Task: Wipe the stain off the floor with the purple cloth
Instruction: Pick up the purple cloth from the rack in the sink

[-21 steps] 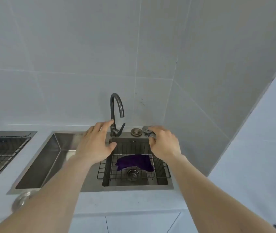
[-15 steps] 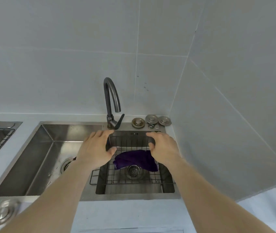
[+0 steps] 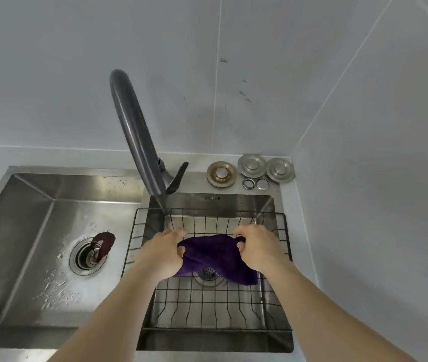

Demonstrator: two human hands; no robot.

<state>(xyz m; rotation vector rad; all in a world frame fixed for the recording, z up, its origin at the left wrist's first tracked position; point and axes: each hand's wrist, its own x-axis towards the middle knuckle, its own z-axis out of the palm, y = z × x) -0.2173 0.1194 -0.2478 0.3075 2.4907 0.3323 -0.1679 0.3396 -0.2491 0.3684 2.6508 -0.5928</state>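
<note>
Purple cloth (image 3: 214, 257), bunched, gripped at both upper ends inside the right basin. Left hand (image 3: 164, 250): fingers curled shut on the cloth's left edge, thumb (image 3: 180, 250) pressed against the fabric. Right hand (image 3: 258, 248): fingers curled shut on the cloth's right corner, a tuft of fabric showing between thumb and forefinger. Cloth sags between the two hands, its lower edge draped over the rack's floor and partly covering the drain (image 3: 209, 273) below.

Rack (image 3: 207, 307): black wire, sits in the right basin and spans it from wall to wall.

Sink (image 3: 51, 189): stainless steel, two basins. Left basin wet, with water beads across the floor, a round strainer (image 3: 87, 256) and a dark red-brown stopper (image 3: 105, 242) lying at the strainer's edge.

Faucet (image 3: 137, 137): dark grey, curved spout leaning toward the camera, lever at the base, mounted behind the divide between basins.

Sink ledge, right rear: one brass-toned drain fitting (image 3: 220, 173), two steel plugs (image 3: 266, 167) side by side, two small rings (image 3: 256, 184) in front of them.

Walls (image 3: 259, 48): pale grey tile, a few dark specks right of the faucet.
</note>
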